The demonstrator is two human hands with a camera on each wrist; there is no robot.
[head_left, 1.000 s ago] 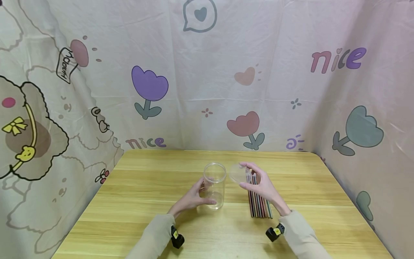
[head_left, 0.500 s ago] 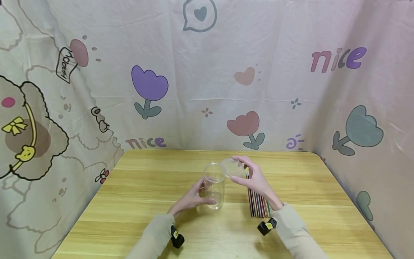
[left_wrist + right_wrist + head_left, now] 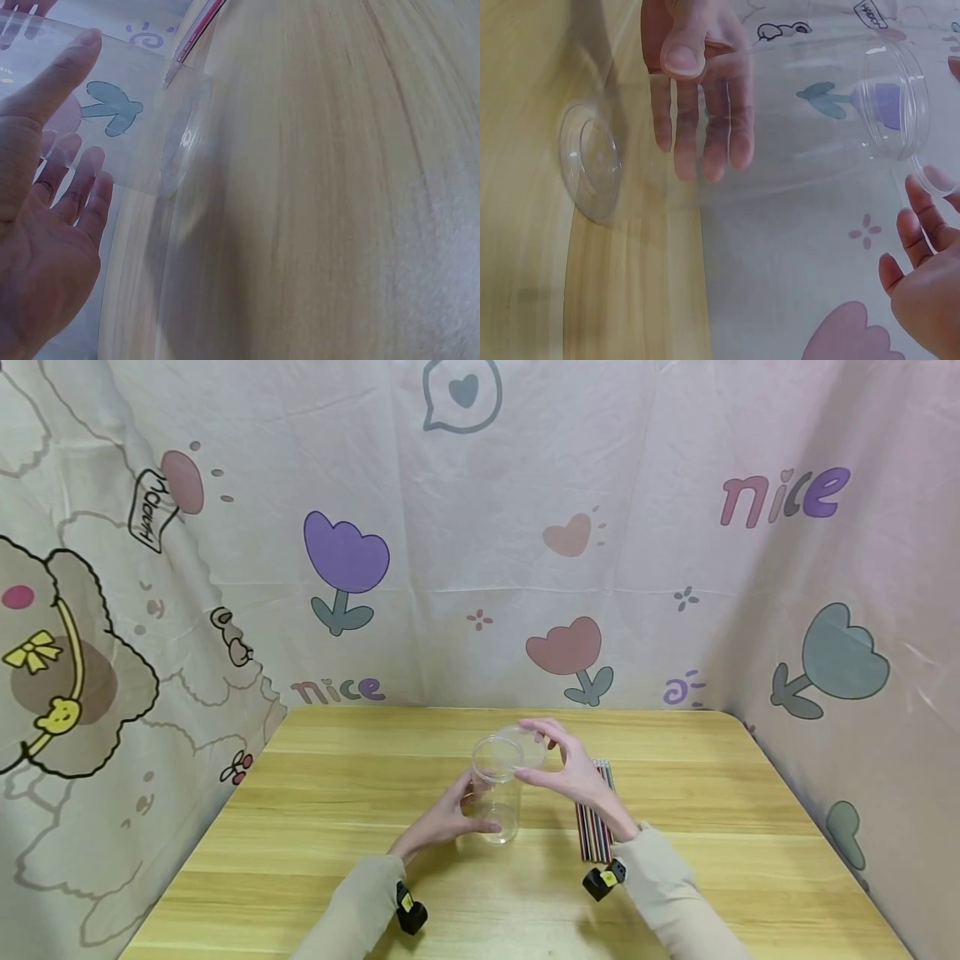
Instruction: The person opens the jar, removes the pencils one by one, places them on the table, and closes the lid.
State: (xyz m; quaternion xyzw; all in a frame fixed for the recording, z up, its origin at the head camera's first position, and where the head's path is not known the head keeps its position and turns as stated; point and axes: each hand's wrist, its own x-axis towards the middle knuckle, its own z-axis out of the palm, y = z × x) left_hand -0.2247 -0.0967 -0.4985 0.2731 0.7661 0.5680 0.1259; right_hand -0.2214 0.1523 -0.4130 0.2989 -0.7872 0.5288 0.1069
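Observation:
A clear plastic jar [image 3: 506, 800] stands upright on the wooden table, its mouth uncovered at the top. My left hand [image 3: 444, 818] grips its lower side from the left, thumb in front and fingers behind, seen through the wall in the right wrist view. Between thumb and fingers of my right hand [image 3: 576, 774] is a clear round lid [image 3: 533, 745], held by its edge. That lid is tilted and overlaps the right side of the jar's rim in the head view. The right wrist view shows it close beside the rim; whether they touch, I cannot tell.
Several coloured pencils [image 3: 595, 837] lie side by side on the table [image 3: 337, 785], partly under my right forearm in the head view. A printed cloth [image 3: 465, 527] hangs behind the table and at both sides.
My right hand has carried the lid leftward, from above the pencils to the jar's rim. My left hand and the jar have stayed in place.

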